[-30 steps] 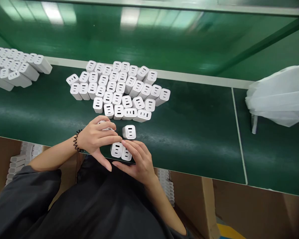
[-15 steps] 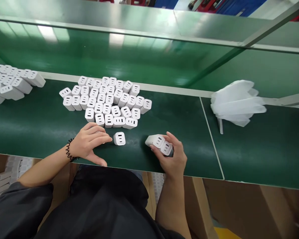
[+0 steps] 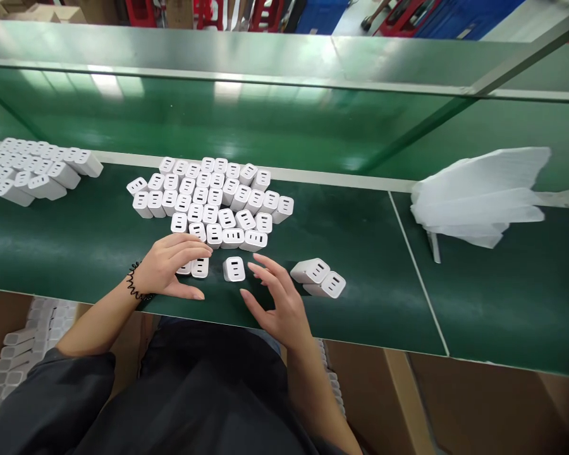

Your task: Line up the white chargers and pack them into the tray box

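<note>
1. Fingers (image 3: 271, 282) on my right hand (image 3: 284, 309) are hanging wide apart, with the thumb well away from the rest, and they are holding nothing.
2. One lone white block (image 3: 234, 270) is sitting on the bench (image 3: 370, 240) just beside those fingertips, on their left. Its slots are facing up at me, and I am seeing a small gap between it and my hand.
3. Over on the other side, my left hand (image 3: 165, 268) is bending loosely over two white blocks (image 3: 200, 268). Its thumb is sticking out on the near side, apart from them, so I am not pinching them. I am not able to tell if the fingers are touching them, because my hand is hiding part of them.
4. Another pair of blocks (image 3: 334, 285) is resting to the right of my right hand, side by side. I am not sure if they are standing up or lying down.
5. Behind my hands, a big bunch of blocks (image 3: 213, 196) is crowding together, and my left fingers are hanging near its front edge.
6. For good handling, I am thinking that soft fingers are working best here: thumb on one flat side, fingertips on the other, slots left bare.
7. I am also guessing that these tall blocks are tipping easily, so a low hold and a slow hand are making more sense than a quick grab, and my left wrist is needing care near that bunch.
</note>
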